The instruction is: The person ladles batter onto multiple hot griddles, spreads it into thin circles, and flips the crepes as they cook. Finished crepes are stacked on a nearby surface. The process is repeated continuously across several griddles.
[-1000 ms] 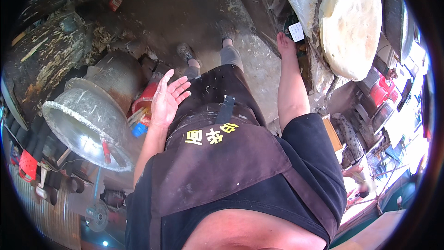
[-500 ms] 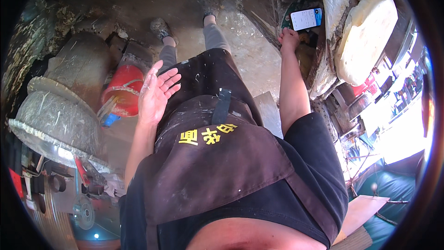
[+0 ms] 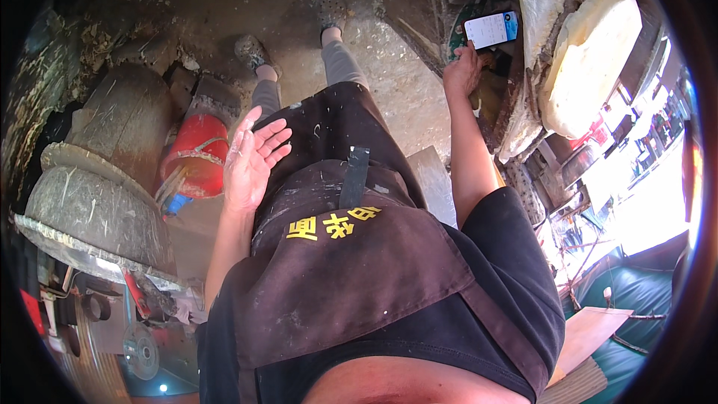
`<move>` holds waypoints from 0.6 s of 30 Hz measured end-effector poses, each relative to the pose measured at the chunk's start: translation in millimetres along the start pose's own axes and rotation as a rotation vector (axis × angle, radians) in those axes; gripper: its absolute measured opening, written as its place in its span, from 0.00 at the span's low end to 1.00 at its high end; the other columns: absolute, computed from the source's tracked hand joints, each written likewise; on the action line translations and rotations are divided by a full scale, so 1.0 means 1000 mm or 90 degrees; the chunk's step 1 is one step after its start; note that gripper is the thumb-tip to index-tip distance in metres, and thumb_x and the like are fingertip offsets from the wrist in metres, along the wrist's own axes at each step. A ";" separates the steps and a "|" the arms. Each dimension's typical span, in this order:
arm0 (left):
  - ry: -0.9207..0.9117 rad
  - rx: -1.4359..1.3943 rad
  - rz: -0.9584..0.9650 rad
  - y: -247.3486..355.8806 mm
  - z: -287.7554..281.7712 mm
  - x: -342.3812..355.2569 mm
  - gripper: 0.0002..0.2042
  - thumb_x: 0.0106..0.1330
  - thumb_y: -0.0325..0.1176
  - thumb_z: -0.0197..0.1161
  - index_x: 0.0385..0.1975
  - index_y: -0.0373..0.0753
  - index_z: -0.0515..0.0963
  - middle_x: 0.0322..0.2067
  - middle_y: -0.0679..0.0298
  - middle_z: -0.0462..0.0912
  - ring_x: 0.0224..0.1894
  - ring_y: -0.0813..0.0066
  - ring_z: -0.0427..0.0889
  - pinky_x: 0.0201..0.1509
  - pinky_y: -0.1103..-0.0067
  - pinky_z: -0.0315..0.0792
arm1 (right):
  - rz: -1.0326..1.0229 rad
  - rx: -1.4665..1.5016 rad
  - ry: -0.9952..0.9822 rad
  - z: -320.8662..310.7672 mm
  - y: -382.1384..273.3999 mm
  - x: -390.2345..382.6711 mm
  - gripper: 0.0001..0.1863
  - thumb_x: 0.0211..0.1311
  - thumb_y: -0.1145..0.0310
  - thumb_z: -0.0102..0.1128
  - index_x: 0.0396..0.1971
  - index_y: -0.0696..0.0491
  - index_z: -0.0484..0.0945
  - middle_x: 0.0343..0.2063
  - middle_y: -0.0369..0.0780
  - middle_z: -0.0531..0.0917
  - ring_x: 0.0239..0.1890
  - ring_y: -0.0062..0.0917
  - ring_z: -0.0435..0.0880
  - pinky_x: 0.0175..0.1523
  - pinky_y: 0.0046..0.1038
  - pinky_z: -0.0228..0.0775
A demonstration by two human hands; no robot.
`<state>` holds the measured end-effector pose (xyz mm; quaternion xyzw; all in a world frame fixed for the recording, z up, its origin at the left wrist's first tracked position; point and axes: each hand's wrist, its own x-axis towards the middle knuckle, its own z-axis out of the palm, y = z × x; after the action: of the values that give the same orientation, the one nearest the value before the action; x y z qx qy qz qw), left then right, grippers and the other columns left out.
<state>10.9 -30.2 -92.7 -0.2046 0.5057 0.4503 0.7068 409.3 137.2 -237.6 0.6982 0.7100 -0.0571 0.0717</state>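
My left hand (image 3: 254, 161) is raised in front of the apron, palm up, with fingers spread and whitish residue on the thumb side. It holds nothing. At the upper right, my right hand (image 3: 462, 73) reaches to a phone (image 3: 490, 29) with a lit white screen and a blue part at its right end. One digit stretches to the phone's lower left corner, seemingly touching it; the other fingers are partly hidden. The phone rests on a dark green surface (image 3: 455, 34). I wear a dark brown apron (image 3: 351, 277) with yellow lettering.
A red bucket (image 3: 203, 142) stands left of my left hand, beside large grey crusted basins (image 3: 97, 209). A pale slab like dough (image 3: 591, 56) lies on a plastic-covered surface (image 3: 535, 0) at right. An angle grinder or small fan-like disc (image 3: 140, 350) is lower left.
My right hand has shifted and a digit now extends onto the phone's lower left corner. My left hand keeps nearly the same pose. The view has shifted slightly.
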 end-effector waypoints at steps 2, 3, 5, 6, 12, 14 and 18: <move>0.000 -0.001 -0.002 0.001 -0.001 0.001 0.25 0.75 0.41 0.43 0.67 0.37 0.51 0.54 0.47 0.72 0.55 0.59 0.74 0.56 0.67 0.71 | 0.003 0.006 0.005 0.003 -0.001 -0.001 0.12 0.44 0.80 0.57 0.31 0.49 0.74 0.50 0.40 0.77 0.52 0.38 0.73 0.53 0.39 0.65; 0.001 0.000 -0.001 0.000 -0.001 0.001 0.25 0.75 0.41 0.43 0.67 0.38 0.51 0.54 0.47 0.72 0.55 0.59 0.74 0.56 0.67 0.71 | 0.000 0.015 0.012 0.004 0.001 0.000 0.12 0.44 0.79 0.57 0.31 0.49 0.74 0.50 0.39 0.77 0.52 0.38 0.73 0.53 0.38 0.65; 0.003 0.002 0.002 -0.001 -0.003 0.001 0.25 0.75 0.42 0.43 0.67 0.38 0.51 0.54 0.48 0.72 0.55 0.59 0.74 0.56 0.67 0.71 | -0.012 0.027 0.028 0.005 0.004 0.000 0.12 0.45 0.79 0.56 0.31 0.49 0.74 0.50 0.38 0.77 0.53 0.37 0.72 0.53 0.39 0.65; 0.002 0.001 0.001 -0.001 -0.002 0.002 0.26 0.75 0.42 0.43 0.67 0.38 0.51 0.54 0.48 0.72 0.55 0.60 0.74 0.56 0.67 0.71 | -0.022 0.030 0.038 0.006 0.005 0.001 0.12 0.45 0.79 0.56 0.32 0.48 0.74 0.50 0.38 0.77 0.53 0.37 0.72 0.53 0.40 0.64; 0.004 0.002 -0.003 -0.001 -0.003 0.002 0.26 0.74 0.42 0.44 0.67 0.38 0.51 0.54 0.48 0.72 0.55 0.60 0.75 0.56 0.67 0.71 | -0.007 0.004 -0.008 -0.001 -0.002 0.010 0.13 0.46 0.78 0.56 0.33 0.47 0.73 0.51 0.35 0.77 0.54 0.35 0.71 0.53 0.43 0.63; 0.010 0.003 -0.005 0.000 -0.003 0.002 0.26 0.74 0.42 0.44 0.67 0.38 0.52 0.54 0.48 0.72 0.55 0.60 0.75 0.56 0.67 0.71 | -0.001 0.008 -0.009 -0.002 -0.002 0.011 0.12 0.46 0.78 0.56 0.32 0.47 0.73 0.52 0.35 0.77 0.54 0.34 0.71 0.53 0.43 0.63; 0.010 0.000 -0.002 -0.003 -0.005 0.001 0.25 0.74 0.42 0.44 0.67 0.38 0.52 0.54 0.48 0.72 0.55 0.59 0.75 0.56 0.67 0.71 | -0.041 0.026 0.012 0.002 -0.001 0.014 0.11 0.47 0.78 0.56 0.32 0.47 0.73 0.52 0.34 0.77 0.55 0.35 0.71 0.54 0.42 0.62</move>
<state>10.8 -34.4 -96.0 -0.2086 0.5113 0.4476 0.7034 407.9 150.7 -242.2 0.6770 0.7314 -0.0668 0.0489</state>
